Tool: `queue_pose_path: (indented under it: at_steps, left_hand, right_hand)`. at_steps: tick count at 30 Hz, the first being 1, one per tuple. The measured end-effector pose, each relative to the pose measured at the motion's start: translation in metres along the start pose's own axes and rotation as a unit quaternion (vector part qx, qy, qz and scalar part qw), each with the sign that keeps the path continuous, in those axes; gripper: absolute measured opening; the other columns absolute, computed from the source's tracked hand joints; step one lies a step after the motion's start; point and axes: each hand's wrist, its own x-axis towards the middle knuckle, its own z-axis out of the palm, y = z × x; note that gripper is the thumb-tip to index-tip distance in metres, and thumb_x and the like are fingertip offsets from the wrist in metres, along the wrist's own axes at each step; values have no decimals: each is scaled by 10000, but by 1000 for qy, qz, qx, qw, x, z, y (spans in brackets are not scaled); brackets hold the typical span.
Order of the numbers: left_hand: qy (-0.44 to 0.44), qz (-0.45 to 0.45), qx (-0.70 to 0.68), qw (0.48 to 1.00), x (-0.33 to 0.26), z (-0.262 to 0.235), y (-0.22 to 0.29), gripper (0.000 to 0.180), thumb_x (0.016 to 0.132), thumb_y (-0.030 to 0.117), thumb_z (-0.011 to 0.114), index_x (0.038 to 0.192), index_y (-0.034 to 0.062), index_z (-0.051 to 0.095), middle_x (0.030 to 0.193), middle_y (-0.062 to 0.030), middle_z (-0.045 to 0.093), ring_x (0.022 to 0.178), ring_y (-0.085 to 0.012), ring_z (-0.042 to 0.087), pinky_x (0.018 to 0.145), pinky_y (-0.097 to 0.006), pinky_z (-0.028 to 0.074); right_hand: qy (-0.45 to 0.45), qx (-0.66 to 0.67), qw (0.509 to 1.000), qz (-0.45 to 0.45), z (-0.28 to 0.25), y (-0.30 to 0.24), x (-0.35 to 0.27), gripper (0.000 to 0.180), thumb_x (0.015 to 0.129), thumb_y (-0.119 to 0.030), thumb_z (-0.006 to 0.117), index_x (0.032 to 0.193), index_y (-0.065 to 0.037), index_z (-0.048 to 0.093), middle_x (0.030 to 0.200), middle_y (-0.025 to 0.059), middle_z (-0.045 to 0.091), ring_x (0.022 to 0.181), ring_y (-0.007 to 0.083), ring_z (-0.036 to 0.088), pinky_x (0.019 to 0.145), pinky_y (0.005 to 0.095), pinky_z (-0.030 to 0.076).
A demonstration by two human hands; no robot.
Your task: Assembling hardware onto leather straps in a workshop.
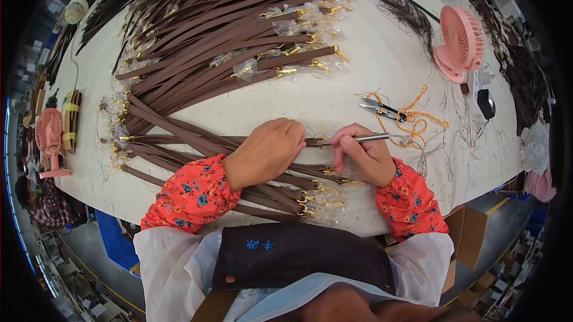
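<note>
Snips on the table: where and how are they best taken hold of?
I'd grip the snips by the black handles, from above and the right: the blades point left, the handles right. Orange cord lies around the handle end, so a pinch should avoid it. The right hand is nearer, but holds a silver tool.

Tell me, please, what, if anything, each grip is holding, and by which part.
The left grip holds a brown strap near its right end; the right grip holds a slim silver tool around its middle.
</note>
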Motion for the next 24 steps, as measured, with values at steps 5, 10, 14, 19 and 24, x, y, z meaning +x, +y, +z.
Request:
queue_pose_path:
  at_steps: [5, 10, 14, 19, 24]
  left_hand:
    - [0, 0, 0, 1000, 0, -1, 0, 148, 923, 119, 571, 898, -2, 491, 816, -177, 571, 807, -364, 571, 737, -444, 471]
    - [9, -5, -14, 1000, 0, 0, -1, 131, 917, 102, 571, 909, -3, 493, 805, -178, 577, 803, -369, 576, 729, -450, 470]
    - [30, -53, -65, 996, 0, 5, -4, 129, 897, 91, 606, 938, 13, 512, 793, -152, 597, 760, -357, 591, 686, -433, 474]
    - [47, -43, -73, 995, 5, 5, -1, 149, 879, 122, 656, 994, 51, 595, 774, -102, 612, 737, -301, 612, 647, -392, 475]
    - [38, -74, -61, 995, 9, 10, -4, 112, 882, 155, 655, 958, 71, 657, 764, -92, 644, 704, -272, 628, 633, -367, 481]
  right_hand:
    - [-2, 1, 1000, 4, 1, -1, 0, 260, 1053, -228, 442, 1116, 5, 540, 774, 54, 624, 699, 110, 610, 672, 251, 487]
    - [-9, 4, 1000, 2, 0, -1, 0, 252, 1054, -218, 436, 1112, 5, 540, 769, 59, 624, 703, 110, 609, 672, 256, 489]
    - [3, 12, 1000, -19, 0, -1, -1, 257, 1053, -222, 435, 1094, 9, 540, 773, 70, 635, 677, 122, 615, 667, 256, 492]
    - [77, 34, 994, -69, -2, 1, 0, 274, 1046, -240, 452, 1052, 13, 554, 756, 84, 640, 614, 136, 610, 658, 260, 494]
    - [86, 40, 993, -73, -6, 3, 0, 277, 1042, -244, 457, 1028, 12, 561, 817, 104, 648, 589, 126, 593, 646, 262, 490]
